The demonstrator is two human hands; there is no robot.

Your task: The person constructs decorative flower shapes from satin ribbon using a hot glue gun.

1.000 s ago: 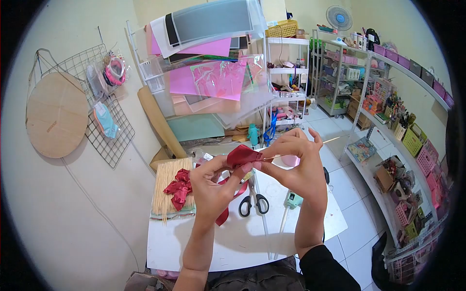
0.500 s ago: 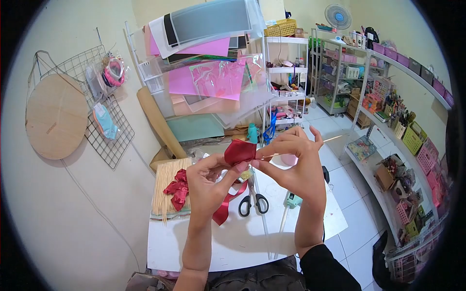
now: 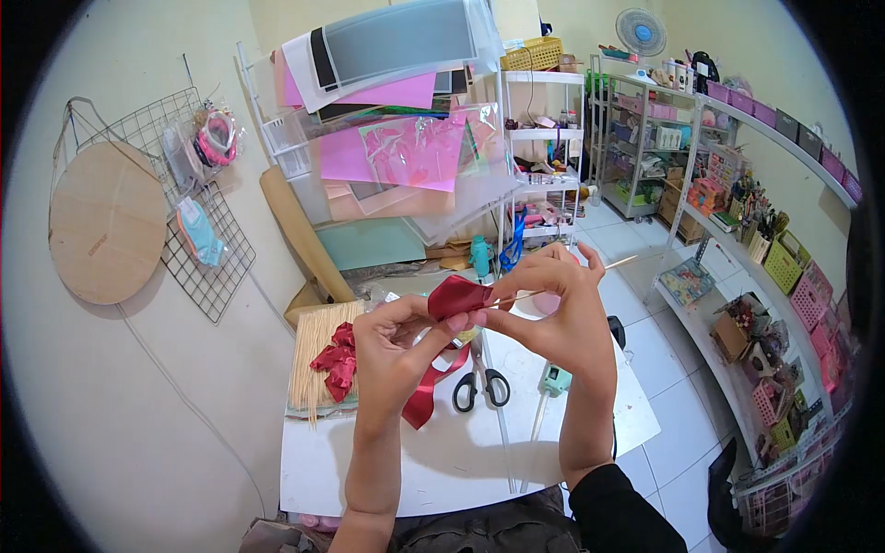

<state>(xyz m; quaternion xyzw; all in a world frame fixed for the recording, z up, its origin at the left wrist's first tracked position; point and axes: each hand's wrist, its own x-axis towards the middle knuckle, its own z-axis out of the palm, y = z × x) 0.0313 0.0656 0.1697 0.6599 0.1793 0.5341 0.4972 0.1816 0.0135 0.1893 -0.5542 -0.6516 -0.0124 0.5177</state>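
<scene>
A folded piece of dark red satin ribbon (image 3: 456, 296) is pinched between the thumb and fingers of my left hand (image 3: 398, 348). My right hand (image 3: 560, 309) grips a thin wooden skewer (image 3: 619, 263), whose near end meets the ribbon; the other end points off to the right. Both hands are close together above the table, fingertips almost touching. Below them on the table lie scissors with black handles (image 3: 481, 389) and a loose length of red ribbon (image 3: 421, 405). Whether the skewer tip is inside the ribbon or against it is hidden by my fingers.
On the white table (image 3: 369, 461), red satin pieces (image 3: 337, 361) rest on a pile of wooden skewers (image 3: 312, 355) at left. A teal glue gun (image 3: 555, 379) lies at right, near clear sticks. Shelves (image 3: 710, 346) line the right wall; a sheet rack (image 3: 387, 152) stands behind.
The skewer and the red ribbon have tilted slightly. My right thumb has shifted a little, while both hands stay in nearly the same place.
</scene>
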